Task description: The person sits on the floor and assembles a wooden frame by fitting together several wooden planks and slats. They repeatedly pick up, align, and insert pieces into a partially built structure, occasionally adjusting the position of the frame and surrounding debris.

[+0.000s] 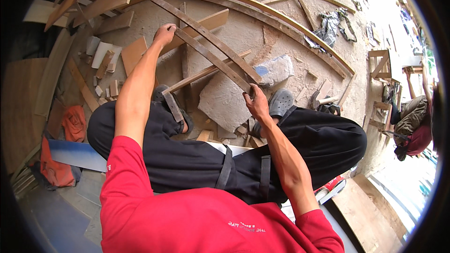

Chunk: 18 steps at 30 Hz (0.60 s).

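Note:
My left hand is closed round the far left end of a narrow brown wooden strip. The strip slants down to the right, where my right hand grips its near end between thumb and fingers. Just beyond it runs a second wooden strip, nearly parallel and a little apart from the first. Its near end stops close to my right fingertips; whether they touch it I cannot tell. Under the strips, a thinner stick crosses beside a pale stone slab between my feet.
A smaller stone block adjoins the slab. Long curved boards lie across the far ground. Wooden offcuts and an orange cloth are at the left. Crumpled dark plastic lies far right, and another person sits beyond a wooden frame.

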{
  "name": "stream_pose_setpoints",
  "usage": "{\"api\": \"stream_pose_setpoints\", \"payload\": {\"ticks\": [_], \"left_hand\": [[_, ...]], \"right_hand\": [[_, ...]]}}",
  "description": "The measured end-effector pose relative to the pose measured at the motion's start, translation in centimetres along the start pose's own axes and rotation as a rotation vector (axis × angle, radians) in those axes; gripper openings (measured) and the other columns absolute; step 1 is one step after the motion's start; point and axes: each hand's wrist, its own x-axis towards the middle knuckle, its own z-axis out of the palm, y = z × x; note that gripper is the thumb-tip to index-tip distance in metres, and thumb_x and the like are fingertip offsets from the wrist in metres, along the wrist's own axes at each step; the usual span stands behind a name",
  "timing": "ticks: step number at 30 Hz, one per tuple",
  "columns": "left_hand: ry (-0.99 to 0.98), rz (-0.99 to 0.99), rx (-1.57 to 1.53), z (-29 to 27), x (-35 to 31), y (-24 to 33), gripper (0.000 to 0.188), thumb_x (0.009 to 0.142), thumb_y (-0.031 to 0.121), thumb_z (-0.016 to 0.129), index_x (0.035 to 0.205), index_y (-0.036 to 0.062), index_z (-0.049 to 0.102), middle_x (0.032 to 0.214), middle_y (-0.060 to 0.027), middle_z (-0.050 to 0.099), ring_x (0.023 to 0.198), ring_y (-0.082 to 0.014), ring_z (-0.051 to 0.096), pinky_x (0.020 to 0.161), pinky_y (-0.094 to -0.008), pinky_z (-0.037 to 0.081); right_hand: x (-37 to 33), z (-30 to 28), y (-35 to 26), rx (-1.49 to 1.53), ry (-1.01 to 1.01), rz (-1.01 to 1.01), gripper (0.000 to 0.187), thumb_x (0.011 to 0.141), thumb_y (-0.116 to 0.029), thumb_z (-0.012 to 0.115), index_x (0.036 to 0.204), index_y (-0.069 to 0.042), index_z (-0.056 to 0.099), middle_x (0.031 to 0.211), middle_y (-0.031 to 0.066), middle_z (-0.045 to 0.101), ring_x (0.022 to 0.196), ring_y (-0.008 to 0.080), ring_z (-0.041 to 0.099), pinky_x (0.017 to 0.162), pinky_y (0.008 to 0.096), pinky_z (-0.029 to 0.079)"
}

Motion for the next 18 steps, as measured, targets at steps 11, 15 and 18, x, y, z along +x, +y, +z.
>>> {"api": "stream_pose_setpoints", "payload": {"ticks": [11, 15, 18], "left_hand": [[-0.018, 0.050, -0.002, 0.41, -0.22, -0.50, 0.032, 0.089, 0.032, 0.056, 0.112, 0.0119, 0.066, 0.112, -0.0142, 0.064, 0.107, -0.0271, 0.060, 0.091, -0.0338, 0.044], [-0.024, 0.069, -0.008, 0.43, -0.24, -0.61, 0.033, 0.088, 0.033, 0.056, 0.111, 0.0118, 0.066, 0.111, -0.0139, 0.065, 0.105, -0.0278, 0.061, 0.091, -0.0339, 0.044], [-0.022, 0.038, -0.011, 0.29, -0.41, -0.42, 0.034, 0.087, 0.035, 0.057, 0.111, 0.0119, 0.067, 0.109, -0.0141, 0.066, 0.103, -0.0282, 0.061, 0.090, -0.0343, 0.044]], "right_hand": [[-0.01, -0.54, -0.64, -0.009, -0.087, 0.111, 0.042, 0.077, -0.022, 0.062, 0.114, -0.006, 0.051, 0.102, 0.0199, 0.061, 0.097, 0.0360, 0.058, 0.084, 0.0420, 0.046], [-0.10, -0.40, -0.55, -0.027, -0.077, 0.089, 0.042, 0.077, -0.022, 0.062, 0.114, -0.006, 0.051, 0.100, 0.0197, 0.061, 0.096, 0.0361, 0.058, 0.083, 0.0415, 0.046], [-0.09, -0.21, -0.37, -0.042, -0.068, 0.076, 0.042, 0.078, -0.022, 0.063, 0.115, -0.005, 0.051, 0.100, 0.0194, 0.061, 0.096, 0.0362, 0.058, 0.083, 0.0413, 0.046]]}}
